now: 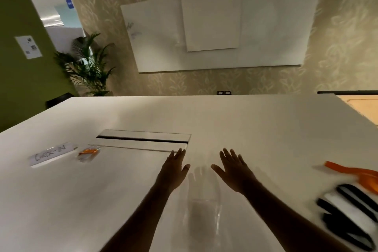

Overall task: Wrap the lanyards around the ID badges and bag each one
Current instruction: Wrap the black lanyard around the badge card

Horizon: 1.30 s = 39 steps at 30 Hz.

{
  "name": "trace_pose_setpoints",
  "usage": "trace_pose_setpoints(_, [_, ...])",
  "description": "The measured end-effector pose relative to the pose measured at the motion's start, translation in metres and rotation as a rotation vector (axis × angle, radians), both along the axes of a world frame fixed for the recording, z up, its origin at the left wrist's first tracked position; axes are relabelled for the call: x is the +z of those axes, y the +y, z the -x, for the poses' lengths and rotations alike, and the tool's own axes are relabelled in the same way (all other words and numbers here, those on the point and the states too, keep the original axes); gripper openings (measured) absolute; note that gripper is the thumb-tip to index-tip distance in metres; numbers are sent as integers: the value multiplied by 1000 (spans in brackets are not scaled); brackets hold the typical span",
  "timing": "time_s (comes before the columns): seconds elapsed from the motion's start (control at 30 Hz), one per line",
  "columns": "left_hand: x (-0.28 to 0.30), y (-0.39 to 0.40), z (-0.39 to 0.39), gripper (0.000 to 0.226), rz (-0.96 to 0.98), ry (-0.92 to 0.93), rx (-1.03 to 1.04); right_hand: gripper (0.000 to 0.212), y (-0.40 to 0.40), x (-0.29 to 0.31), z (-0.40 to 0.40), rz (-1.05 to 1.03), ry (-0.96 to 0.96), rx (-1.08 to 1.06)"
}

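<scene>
From the head view, both hands reach out over the white table with fingers straight and spread, holding nothing. The left hand and right hand lie side by side with a gap between them. A clear plastic bag lies between the forearms, nearer the person than the hands. Far left of the left hand sits a bagged orange lanyard, just beside a "CHECK-IN" sign. Far right of the right hand lie an orange lanyard and black-and-white lanyards, blurred.
</scene>
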<state>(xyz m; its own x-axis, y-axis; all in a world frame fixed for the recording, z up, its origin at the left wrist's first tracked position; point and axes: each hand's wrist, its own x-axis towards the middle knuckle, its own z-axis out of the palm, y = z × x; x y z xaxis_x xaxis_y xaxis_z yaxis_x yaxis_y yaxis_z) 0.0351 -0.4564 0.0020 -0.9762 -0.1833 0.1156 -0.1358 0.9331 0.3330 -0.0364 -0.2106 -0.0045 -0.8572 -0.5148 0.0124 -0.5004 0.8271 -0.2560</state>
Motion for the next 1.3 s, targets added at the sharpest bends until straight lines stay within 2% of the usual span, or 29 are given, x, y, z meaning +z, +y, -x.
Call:
trace_pose_setpoints(0.2, [-9, 99, 7, 69, 81, -17, -144, 84, 100, -14, -16, 1, 19, -108])
trace_pose_setpoints(0.6, [-46, 255, 0, 69, 29, -55, -377, 83, 239, -46, -58, 7, 79, -277])
trace_pose_setpoints(0.73, [-64, 282, -4, 67, -14, -80, -405, 79, 265, -52, -74, 30, 117, -307])
trace_pose_setpoints(0.9, [-79, 302, -8, 66, -3, -95, -419, 62, 295, -47, -85, 123, 163, -379])
trace_pose_setpoints(1.03, [-87, 302, -14, 64, 62, -18, -419, 60, 313, -40, -86, 232, 70, -484])
trace_pose_setpoints(1.13, [-88, 303, -15, 61, 46, 52, -413, 61, 320, -40, -86, 236, 14, -524])
trace_pose_setpoints(1.3, [-87, 302, -15, 57, -26, 84, -417, 42, 323, -40, -88, 199, 113, -497])
